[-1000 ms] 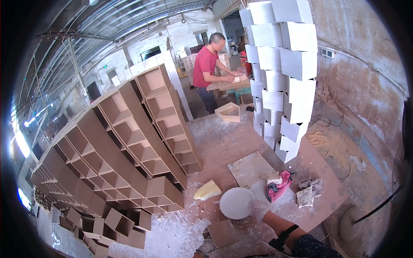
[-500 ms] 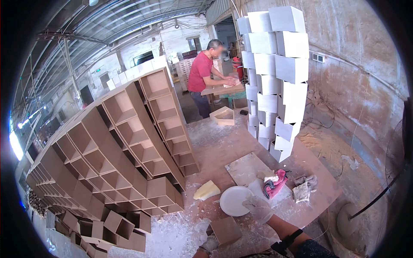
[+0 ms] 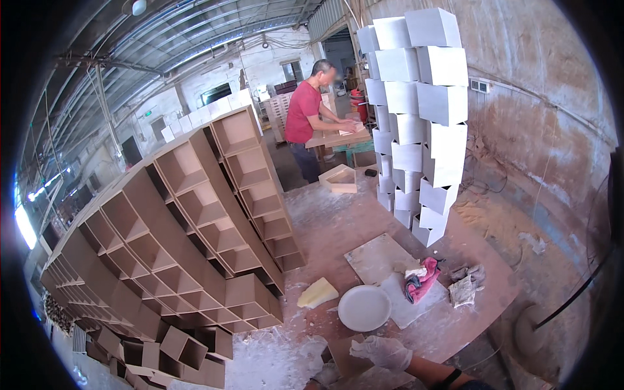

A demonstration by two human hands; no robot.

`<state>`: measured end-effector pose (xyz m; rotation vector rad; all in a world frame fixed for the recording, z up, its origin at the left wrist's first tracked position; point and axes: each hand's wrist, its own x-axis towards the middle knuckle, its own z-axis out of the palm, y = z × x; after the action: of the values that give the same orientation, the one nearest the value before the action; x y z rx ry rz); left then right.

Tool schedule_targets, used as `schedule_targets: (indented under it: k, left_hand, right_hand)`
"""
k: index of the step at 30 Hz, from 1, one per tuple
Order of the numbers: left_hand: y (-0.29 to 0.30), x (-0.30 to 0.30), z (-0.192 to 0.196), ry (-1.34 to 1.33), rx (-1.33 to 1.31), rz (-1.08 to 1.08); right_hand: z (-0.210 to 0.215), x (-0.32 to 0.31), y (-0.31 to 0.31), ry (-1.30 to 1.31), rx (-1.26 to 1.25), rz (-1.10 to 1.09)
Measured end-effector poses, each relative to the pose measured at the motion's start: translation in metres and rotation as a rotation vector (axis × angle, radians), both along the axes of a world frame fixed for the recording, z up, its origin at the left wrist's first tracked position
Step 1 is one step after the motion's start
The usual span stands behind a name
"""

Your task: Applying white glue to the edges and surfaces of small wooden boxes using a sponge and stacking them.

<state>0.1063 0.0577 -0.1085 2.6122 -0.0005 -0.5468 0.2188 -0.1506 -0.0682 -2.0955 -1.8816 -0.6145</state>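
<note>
At the lower edge, a small brown board box (image 3: 346, 359) sits close to me. My left hand (image 3: 327, 373), in a pale glove, closes on the box's left side, its fingers partly cut off and hard to see. Over the box's right side is my right hand (image 3: 385, 353), in a whitish glove, its fingers drawn together and pointing left. Whatever they may hold is hidden. Just beyond is a round white plate (image 3: 364, 308) of pale material. A yellowish sponge-like piece (image 3: 318, 294) lies left of the plate.
Stacked brown boxes (image 3: 195, 214) rise at the left, with loose ones (image 3: 184, 345) below. A tall stack of white boxes (image 3: 443, 104) stands at the right. A flat board (image 3: 377, 257), pink cloth (image 3: 424, 279) and greyish rag (image 3: 463, 290) lie on the table. Beyond, a co-worker (image 3: 303, 117) works at a bench.
My right hand has left the plate's right edge and come down toward me, over the small brown box. My left hand still stays by the box. The view has shifted slightly.
</note>
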Motion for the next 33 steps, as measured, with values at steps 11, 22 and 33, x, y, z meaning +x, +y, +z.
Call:
schedule_targets:
  k: [11, 22, 33]
  left_hand:
    - [-0.001, 0.004, 0.002, 0.017, 0.004, -0.015]
    - [-0.001, 0.006, -0.003, 0.02, 0.002, -0.028]
    - [-0.001, 0.004, -0.007, 0.003, -0.007, -0.06]
  right_hand:
    - [0.001, -0.016, -0.005, 0.926, -0.104, -0.024]
    - [0.035, -0.011, 0.018, 0.746, -0.273, -0.209]
    - [0.031, 0.006, 0.039, 0.938, 0.016, -0.351]
